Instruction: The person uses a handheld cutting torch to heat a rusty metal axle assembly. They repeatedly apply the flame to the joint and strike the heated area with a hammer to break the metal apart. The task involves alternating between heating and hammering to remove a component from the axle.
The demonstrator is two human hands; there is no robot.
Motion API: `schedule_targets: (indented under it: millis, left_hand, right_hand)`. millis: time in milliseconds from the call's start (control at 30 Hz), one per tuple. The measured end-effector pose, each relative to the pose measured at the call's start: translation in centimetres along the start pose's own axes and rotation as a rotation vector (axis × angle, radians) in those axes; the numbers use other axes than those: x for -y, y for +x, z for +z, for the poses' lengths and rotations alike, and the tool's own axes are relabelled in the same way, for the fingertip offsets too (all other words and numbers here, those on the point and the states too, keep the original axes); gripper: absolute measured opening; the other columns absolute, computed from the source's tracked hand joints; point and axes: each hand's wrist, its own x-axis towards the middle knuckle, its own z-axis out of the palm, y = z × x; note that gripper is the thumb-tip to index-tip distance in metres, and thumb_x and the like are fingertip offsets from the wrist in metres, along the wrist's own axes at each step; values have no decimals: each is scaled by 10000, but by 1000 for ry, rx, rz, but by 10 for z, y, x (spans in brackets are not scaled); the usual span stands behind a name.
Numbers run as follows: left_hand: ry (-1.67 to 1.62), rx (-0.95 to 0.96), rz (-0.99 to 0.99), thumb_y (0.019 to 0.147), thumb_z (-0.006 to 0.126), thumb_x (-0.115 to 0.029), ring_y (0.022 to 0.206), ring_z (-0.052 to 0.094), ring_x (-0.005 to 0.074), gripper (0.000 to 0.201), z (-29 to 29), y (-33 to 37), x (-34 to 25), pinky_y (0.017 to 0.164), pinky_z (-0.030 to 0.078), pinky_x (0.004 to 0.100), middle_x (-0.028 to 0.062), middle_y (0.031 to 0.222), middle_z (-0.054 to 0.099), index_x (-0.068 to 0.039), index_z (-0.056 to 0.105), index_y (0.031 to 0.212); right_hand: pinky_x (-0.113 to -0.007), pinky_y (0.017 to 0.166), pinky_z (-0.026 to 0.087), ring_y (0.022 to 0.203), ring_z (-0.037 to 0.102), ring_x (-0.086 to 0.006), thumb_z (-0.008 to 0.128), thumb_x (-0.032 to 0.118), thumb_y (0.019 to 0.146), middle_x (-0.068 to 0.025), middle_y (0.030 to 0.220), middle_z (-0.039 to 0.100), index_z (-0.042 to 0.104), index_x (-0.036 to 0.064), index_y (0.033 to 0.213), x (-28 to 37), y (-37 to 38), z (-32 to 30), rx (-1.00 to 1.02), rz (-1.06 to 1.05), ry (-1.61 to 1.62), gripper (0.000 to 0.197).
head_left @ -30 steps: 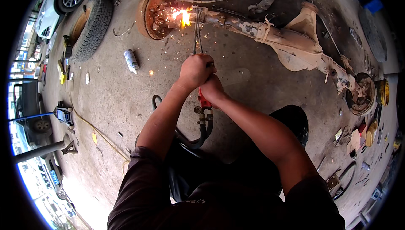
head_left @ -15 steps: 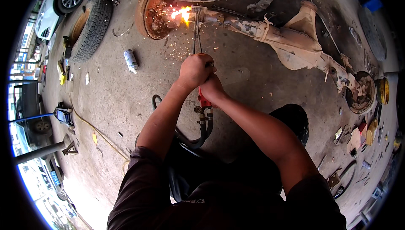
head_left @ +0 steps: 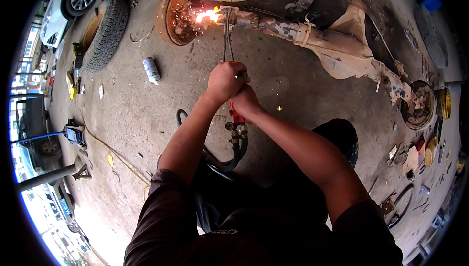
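Both my hands are closed around a cutting torch [head_left: 236, 114] with a red handle. My left hand [head_left: 226, 81] grips it in front, and my right hand [head_left: 245, 104] wraps it just behind, the two touching. Thin metal tubes run forward from my left hand to the end of a rusty vehicle axle [head_left: 337, 49]. A bright flame [head_left: 209, 16] burns there beside the round brown brake drum or plate [head_left: 181, 14], throwing sparks. The torch tip is hidden by the glare. Black hoses [head_left: 238, 151] hang from the handle's rear fittings.
A spray can [head_left: 151, 71] lies on the concrete left of my hands. Farther left lean a tyre [head_left: 108, 34] and parked cars. A yellowish hose [head_left: 115, 151] crosses the floor. At right are the axle's other end plate [head_left: 420, 105] and scattered parts and scraps.
The flame has shrunk and whitened, and fewer sparks fall beneath it. One spark glows on the right of my hands. My grip stays in nearly the same place.
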Motion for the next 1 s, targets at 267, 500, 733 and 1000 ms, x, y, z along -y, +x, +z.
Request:
schedule_targets:
  millis: [267, 500, 733, 1000]
  left_hand:
    - [-16, -23, 36, 745, 791, -244, 864, 698, 367, 242, 2, 1, 0, 776, 559, 453, 146, 920, 727, -60, 742, 895]
    - [-18, 15, -3, 749, 791, -196, 842, 707, 368, 228, -1, 2, -5, 774, 568, 428, 153, 913, 731, -44, 742, 912]
    - [-20, -5, -6, 745, 796, -194, 840, 708, 362, 225, 0, 1, -3, 772, 570, 422, 149, 915, 732, -46, 741, 905]
    - [-41, -11, -24, 736, 807, -166, 836, 709, 352, 213, 0, 0, -4, 774, 569, 413, 145, 902, 730, -39, 739, 892]
  right_hand:
    - [-487, 774, 549, 1012, 689, -420, 567, 240, 939, -274, 990, 709, 662, -38, 1038, 2, -2, -3, -23, -50, -58, 311]
    - [-505, 778, 548, 997, 682, -441, 571, 236, 931, -281, 987, 706, 669, -29, 1019, -7, 5, -1, 1, -78, -7, 296]
    - [-516, 763, 545, 984, 681, -445, 560, 234, 934, -288, 978, 699, 657, -29, 1032, 1, 0, -2, -14, -73, -67, 297]
    - [-508, 759, 547, 987, 685, -437, 546, 226, 942, -284, 978, 701, 657, -35, 1016, 5, -2, -3, -19, -83, -76, 293]
